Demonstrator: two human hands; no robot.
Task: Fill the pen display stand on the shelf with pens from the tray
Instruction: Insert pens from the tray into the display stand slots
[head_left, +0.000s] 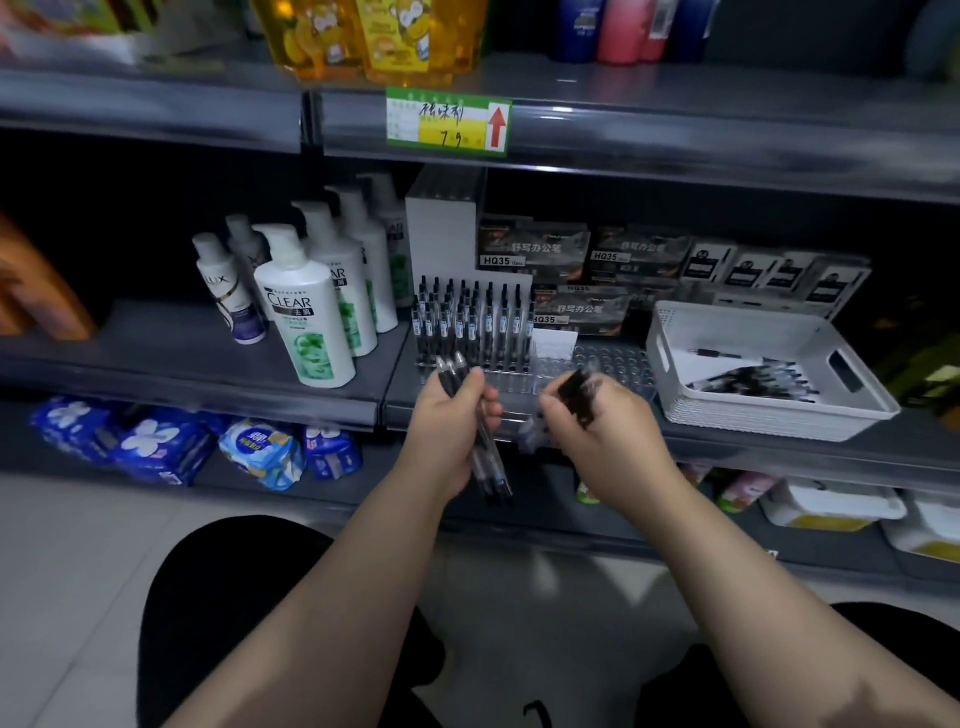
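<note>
The clear pen display stand sits on the middle shelf; its left half holds several upright black pens, and its right half shows bare holes. My left hand grips a bundle of pens just in front of the stand's left part. My right hand holds a blurred black pen in front of the stand's right part. The white tray stands to the right on the same shelf, with several pens lying in it.
White shampoo bottles stand left of the stand. Boxes of pens are stacked behind it. The upper shelf edge carries a green price tag. Packets lie on the lower shelf. My knees are below.
</note>
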